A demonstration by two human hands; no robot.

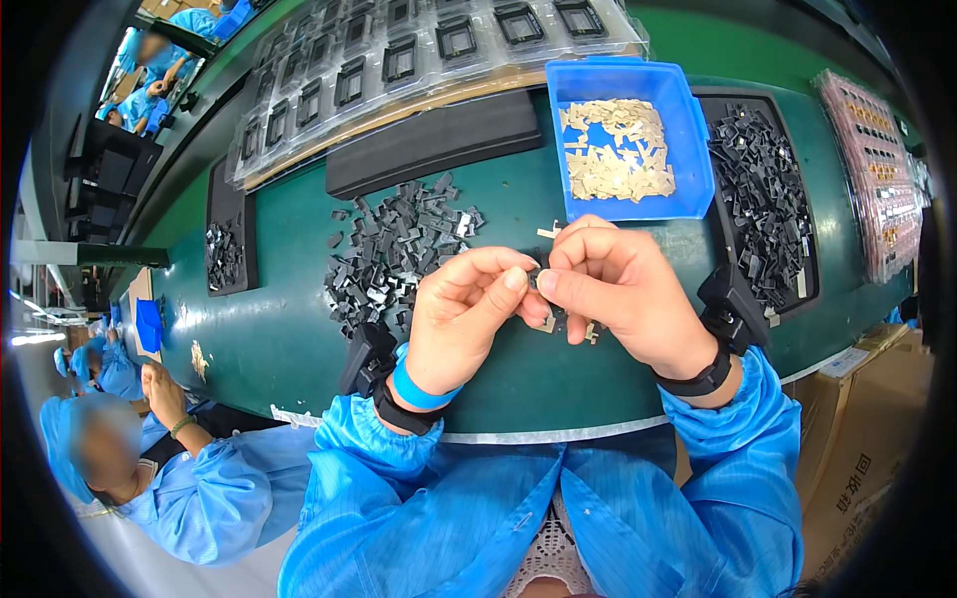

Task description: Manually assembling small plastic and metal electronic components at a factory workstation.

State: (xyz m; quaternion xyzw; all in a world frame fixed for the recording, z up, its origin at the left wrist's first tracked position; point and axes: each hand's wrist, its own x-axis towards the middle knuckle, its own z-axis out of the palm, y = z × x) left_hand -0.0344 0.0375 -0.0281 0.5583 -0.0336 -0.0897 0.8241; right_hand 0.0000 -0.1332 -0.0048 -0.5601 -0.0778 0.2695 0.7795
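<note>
My left hand [467, 314] and my right hand [628, 289] meet over the green table [518, 399]. Thumbs and fingertips of both are pinched together on a small black part [534, 271], mostly hidden by the fingers. Left of my left hand spreads a heap of small black rectangular parts [399, 249]. Just beyond my right hand is a loose cream-coloured piece [548, 230]; a few more small pieces show beneath the fingers. Behind it stands a blue bin [698, 149] holding many flat cream pieces [623, 179].
Right of the bin, a black tray [809, 239] holds more black parts. Clear trays with black frames [399, 60] line the back, behind a black foam block [434, 145]. Pink-tinted trays [872, 179] stand far right, above a cardboard box [867, 429]. A co-worker [199, 488] sits at left.
</note>
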